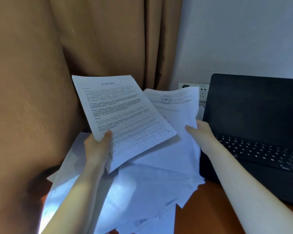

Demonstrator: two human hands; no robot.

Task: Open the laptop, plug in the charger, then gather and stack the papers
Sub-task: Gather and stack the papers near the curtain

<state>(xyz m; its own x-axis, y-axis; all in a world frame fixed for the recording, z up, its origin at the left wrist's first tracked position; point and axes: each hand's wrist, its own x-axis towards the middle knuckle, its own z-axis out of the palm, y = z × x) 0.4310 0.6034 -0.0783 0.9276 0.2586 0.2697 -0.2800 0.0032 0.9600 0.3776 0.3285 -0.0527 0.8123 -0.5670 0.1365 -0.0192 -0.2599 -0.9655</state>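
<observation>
Head view, looking down at a wooden bench [210, 208] beside a tan curtain [91, 39]. The left hand [98, 146] holds up a printed sheet [123, 112], its grip clamped on the lower left corner with the thumb on top. The right hand [200, 132] has its grip closed on the edge of a second bundle of sheets [176, 105], raised just beside the first. Beneath both, loose papers [142, 183] lie fanned and unsquared across the bench. To the right stands the laptop [252, 115], lid open, near a wall socket [202, 92]. Whether a charger is plugged in cannot be told. The step in hand appears to be gathering. Next, the two held lots likely need bringing together with edges aligned.
</observation>
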